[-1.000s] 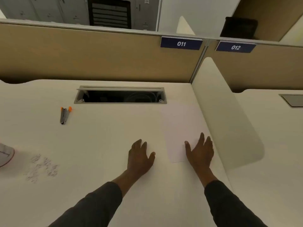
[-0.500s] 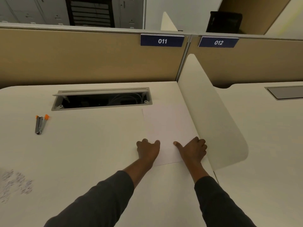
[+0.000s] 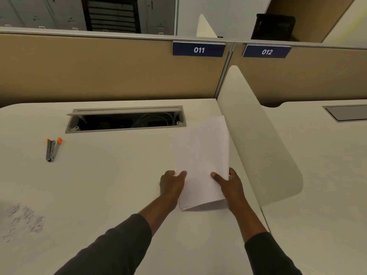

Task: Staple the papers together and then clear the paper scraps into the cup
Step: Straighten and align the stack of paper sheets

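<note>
A thin stack of white papers (image 3: 200, 155) lies at the right of the desk, its right side lifted off the surface. My right hand (image 3: 228, 183) grips the right edge, thumb on top and fingers underneath. At the left edge my left hand (image 3: 172, 182) holds the papers with curled fingers, thumb on the sheet. A silver stapler with orange ends (image 3: 52, 149) lies far left on the desk. Paper scraps (image 3: 21, 221) are scattered at the near left. The cup is out of view.
An open cable tray (image 3: 126, 120) is cut into the desk behind the papers. A cream curved divider (image 3: 258, 139) stands just right of the papers. Tan partition walls (image 3: 99, 68) with tags 011 and 012 close the back.
Both hands went from lying flat on the desk to taking hold of the papers' side edges. The right side of the stack has risen off the desk. The view shifted right.
</note>
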`<state>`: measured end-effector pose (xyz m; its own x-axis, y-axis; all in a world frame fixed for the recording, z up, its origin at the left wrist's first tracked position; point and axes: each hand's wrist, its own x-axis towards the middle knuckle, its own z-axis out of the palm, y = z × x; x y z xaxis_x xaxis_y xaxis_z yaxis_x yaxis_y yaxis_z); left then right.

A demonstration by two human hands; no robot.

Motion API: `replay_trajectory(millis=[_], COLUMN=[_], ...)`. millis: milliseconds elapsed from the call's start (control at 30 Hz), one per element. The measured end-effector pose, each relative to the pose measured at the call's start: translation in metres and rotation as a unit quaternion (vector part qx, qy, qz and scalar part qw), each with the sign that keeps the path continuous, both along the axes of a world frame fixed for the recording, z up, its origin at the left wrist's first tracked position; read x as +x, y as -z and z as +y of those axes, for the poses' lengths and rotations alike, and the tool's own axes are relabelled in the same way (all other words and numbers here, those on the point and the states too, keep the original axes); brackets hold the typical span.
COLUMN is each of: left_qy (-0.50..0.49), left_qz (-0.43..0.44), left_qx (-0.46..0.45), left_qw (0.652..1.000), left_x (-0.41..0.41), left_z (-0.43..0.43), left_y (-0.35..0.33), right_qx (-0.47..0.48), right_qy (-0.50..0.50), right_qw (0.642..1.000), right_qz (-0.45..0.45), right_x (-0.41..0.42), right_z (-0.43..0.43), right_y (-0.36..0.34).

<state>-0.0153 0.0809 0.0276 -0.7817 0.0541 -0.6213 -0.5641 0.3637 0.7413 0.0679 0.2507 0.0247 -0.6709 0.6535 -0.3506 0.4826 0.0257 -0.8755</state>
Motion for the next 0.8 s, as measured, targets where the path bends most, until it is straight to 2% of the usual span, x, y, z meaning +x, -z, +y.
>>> replay_trajectory(millis=[67,133,233,300,467,567,700,800], left_qy=[-0.014,-0.04,-0.068,-0.072,-0.009,0.019,0.011,-0.005], left_qz=[-0.01,-0.045,-0.098,-0.1,-0.032,-0.004,0.009,0.017], left_qx=[0.025,0.099,0.229,0.271,0.209,0.177,0.169,0.171], left_qw=[1.0,0.993,0.966,0.955,0.977,0.984,0.985,0.985], left_x=[-0.004,-0.008,-0.009,-0.008,-0.006,-0.003,0.003,0.007], left_z=[-0.017,-0.036,-0.066,-0.086,-0.133,-0.161,-0.193,-0.211], left_y=[0.001,-0.003,-0.014,-0.016,-0.019,-0.023,-0.03,-0.033], right_qx=[-0.059,-0.103,-0.159,-0.19,-0.219,-0.193,-0.147,-0.138], right_qy=[-0.007,-0.029,-0.06,-0.086,-0.115,-0.116,-0.114,-0.108], right_qw=[0.998,0.992,0.982,0.974,0.966,0.972,0.982,0.984], right_qz=[0.038,0.062,0.081,0.087,0.077,0.07,0.035,0.045], right_x=[0.012,0.025,0.044,0.053,0.064,0.06,0.045,0.035], right_z=[-0.01,-0.021,-0.04,-0.054,-0.075,-0.081,-0.098,-0.116], right_y=[-0.011,-0.021,-0.029,-0.031,-0.031,-0.032,-0.027,-0.024])
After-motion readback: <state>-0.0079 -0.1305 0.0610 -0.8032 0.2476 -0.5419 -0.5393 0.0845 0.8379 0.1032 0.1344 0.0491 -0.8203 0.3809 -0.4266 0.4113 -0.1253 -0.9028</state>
